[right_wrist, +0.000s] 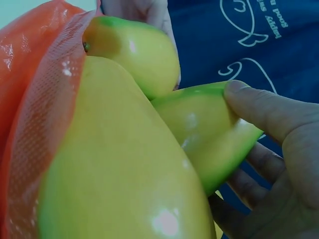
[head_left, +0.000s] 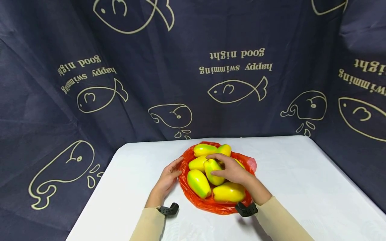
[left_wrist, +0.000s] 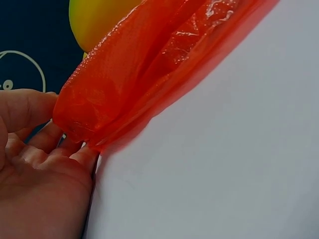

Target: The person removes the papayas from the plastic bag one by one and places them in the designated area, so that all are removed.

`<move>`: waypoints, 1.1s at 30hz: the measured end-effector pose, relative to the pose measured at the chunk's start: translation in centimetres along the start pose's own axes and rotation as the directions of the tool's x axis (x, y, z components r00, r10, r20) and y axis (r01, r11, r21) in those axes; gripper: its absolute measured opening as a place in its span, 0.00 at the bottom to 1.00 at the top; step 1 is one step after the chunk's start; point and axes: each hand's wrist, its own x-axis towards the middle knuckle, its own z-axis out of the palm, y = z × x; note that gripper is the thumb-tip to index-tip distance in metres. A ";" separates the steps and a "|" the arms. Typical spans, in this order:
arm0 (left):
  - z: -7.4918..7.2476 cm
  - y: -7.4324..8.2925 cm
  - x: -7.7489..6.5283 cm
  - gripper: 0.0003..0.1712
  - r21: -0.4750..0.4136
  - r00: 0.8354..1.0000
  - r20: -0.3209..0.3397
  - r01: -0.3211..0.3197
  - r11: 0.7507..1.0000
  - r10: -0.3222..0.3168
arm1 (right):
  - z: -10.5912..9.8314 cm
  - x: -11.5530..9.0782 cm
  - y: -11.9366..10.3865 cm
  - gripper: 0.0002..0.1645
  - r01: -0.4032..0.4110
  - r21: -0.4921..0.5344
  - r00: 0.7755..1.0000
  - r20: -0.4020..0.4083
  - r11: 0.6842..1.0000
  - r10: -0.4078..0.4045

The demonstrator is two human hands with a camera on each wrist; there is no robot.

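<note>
One red plastic bag [head_left: 218, 210] lies opened out on one worktop [head_left: 301, 177], and at least seven yellow-green papayas [head_left: 199, 184] can be counted in it; the right hand [head_left: 233, 170] partly covers the group, so more may be hidden. Two papayas lie at the bag's far side, one just left of its middle, one toward its near left, one along its near edge, and one, mostly hidden by the hand, toward its right. The seventh, the held papaya [head_left: 210, 170], is over the middle of the bag, between the right hand's thumb and fingers: the thumb presses one side and the fingers curl round the other, gripping it. Whether it rests on its neighbours cannot be told. The left hand [head_left: 168, 176] is at the bag's left edge, its thumb and fingers pinching the red film between them, with the nearest papayas just inside the bag from these fingers. Two beige sleeves [head_left: 149, 226] and two black wrist mounts [head_left: 169, 209] show on the near side of the bag; one dark blue printed cloth [head_left: 193, 73] hangs beyond it.
</note>
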 end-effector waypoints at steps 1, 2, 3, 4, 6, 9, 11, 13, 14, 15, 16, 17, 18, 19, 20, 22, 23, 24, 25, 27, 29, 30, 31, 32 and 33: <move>0.0 0.0 0.0 0.35 0.002 1.000 0.001 -0.001 1.000 0.001 | -0.1 0.0 0.0 0.32 0.010 -0.002 1.000 -0.010 1.000 -0.010; 0.0 0.0 0.0 0.36 0.001 1.000 0.002 -0.001 1.000 0.001 | -0.2 -0.1 0.0 0.32 0.023 -0.005 1.000 -0.019 1.000 -0.023; -0.1 0.0 0.0 0.36 0.002 1.000 0.003 -0.002 1.000 0.002 | -0.4 -0.1 0.0 0.32 0.029 -0.004 0.999 -0.029 1.000 -0.029; -0.1 0.0 0.1 0.36 0.003 1.000 0.005 -0.003 1.000 0.003 | -0.5 -0.2 -0.1 0.32 0.042 -0.005 0.998 -0.041 0.999 -0.042; -0.2 -0.1 0.1 0.36 0.003 1.000 0.008 -0.002 1.000 0.002 | -0.9 -0.3 -0.1 0.32 0.066 -0.009 0.996 -0.067 0.998 -0.067; -0.3 -0.1 0.1 0.36 0.005 1.000 0.015 -0.003 1.000 0.003 | -1.5 -0.7 -0.2 0.33 0.080 -0.005 0.991 -0.111 0.997 -0.080; -0.3 -0.1 0.1 0.36 0.000 1.000 0.020 -0.001 1.000 0.001 | -2.0 -0.9 -0.2 0.34 0.088 0.010 0.987 -0.136 0.996 -0.086; -0.2 0.0 0.0 0.37 -0.004 1.000 0.028 -0.004 1.000 0.005 | -2.6 -1.2 -0.1 0.34 0.097 0.033 0.983 -0.161 0.995 -0.091; -0.2 0.0 0.0 0.37 -0.006 1.000 0.029 -0.004 1.000 0.004 | -2.8 -1.4 -0.1 0.34 0.106 0.051 0.980 -0.173 0.993 -0.096; -0.2 0.0 0.0 0.37 -0.009 0.999 0.031 -0.005 1.000 0.006 | -3.1 -1.5 -0.1 0.34 0.111 0.064 0.978 -0.186 0.992 -0.098; -0.1 0.0 -0.1 0.37 -0.011 0.999 0.032 -0.006 1.000 0.006 | -3.4 -1.7 -0.1 0.34 0.118 0.072 0.975 -0.200 0.990 -0.101; -0.1 0.0 -0.1 0.37 -0.014 0.999 0.033 -0.007 1.000 0.008 | -3.7 -1.8 0.0 0.34 0.125 0.076 0.971 -0.216 0.989 -0.106; -0.1 0.0 -0.1 0.37 -0.015 0.999 0.036 -0.008 1.000 0.009 | -4.0 -2.0 -0.1 0.34 0.134 0.074 0.966 -0.232 0.988 -0.114; -0.1 -0.1 0.0 0.37 -0.012 0.999 0.042 -0.013 1.000 0.014 | -4.2 -2.2 0.0 0.34 0.141 0.072 0.961 -0.249 0.987 -0.119; 0.0 -0.1 0.0 0.37 -0.011 0.999 0.043 -0.015 1.000 0.015 | -4.5 -2.3 0.0 0.34 0.149 0.061 0.956 -0.265 0.987 -0.128; 0.0 -0.2 0.0 0.37 -0.008 0.999 0.048 -0.016 1.000 0.017 | -5.2 -2.5 0.1 0.34 0.159 0.032 0.943 -0.300 0.987 -0.142; 0.0 -0.2 0.1 0.37 -0.008 0.999 0.051 -0.017 1.000 0.017 | -5.5 -2.6 0.2 0.34 0.158 0.018 0.937 -0.318 0.987 -0.144; 0.0 -0.2 0.1 0.36 -0.004 0.998 0.055 -0.017 1.000 0.017 | -5.8 -2.8 0.3 0.34 0.157 0.007 0.931 -0.334 0.988 -0.145; 0.0 -0.2 0.1 0.36 -0.001 0.998 0.057 -0.019 1.000 0.019 | -6.1 -2.9 0.4 0.34 0.153 0.000 0.925 -0.352 0.988 -0.143; 0.0 -0.3 0.1 0.36 0.004 0.998 0.057 -0.014 1.000 0.014 | -6.8 -3.1 0.6 0.34 0.144 -0.010 0.913 -0.385 0.990 -0.137; -0.1 -0.3 0.2 0.35 0.009 0.999 0.054 -0.010 1.000 0.010 | -7.4 -3.4 0.8 0.35 0.139 -0.017 0.899 -0.416 0.990 -0.133; -0.2 -0.4 0.2 0.35 0.014 0.999 0.051 -0.009 1.000 0.008 | -7.6 -3.5 0.9 0.35 0.143 -0.019 0.891 -0.432 0.989 -0.137; -0.2 -0.4 0.2 0.35 0.016 0.999 0.047 -0.006 1.000 0.005 | -7.9 -3.6 1.0 0.36 0.148 -0.024 0.883 -0.448 0.989 -0.143; -0.2 -0.4 0.2 0.35 0.017 0.999 0.042 -0.002 1.000 0.001 | -8.0 -3.7 1.0 0.36 0.150 -0.027 0.875 -0.462 0.988 -0.146; -0.3 -0.4 0.2 0.35 0.017 0.999 0.040 0.000 1.000 0.000 | -8.2 -3.7 1.1 0.36 0.149 -0.031 0.866 -0.478 0.988 -0.145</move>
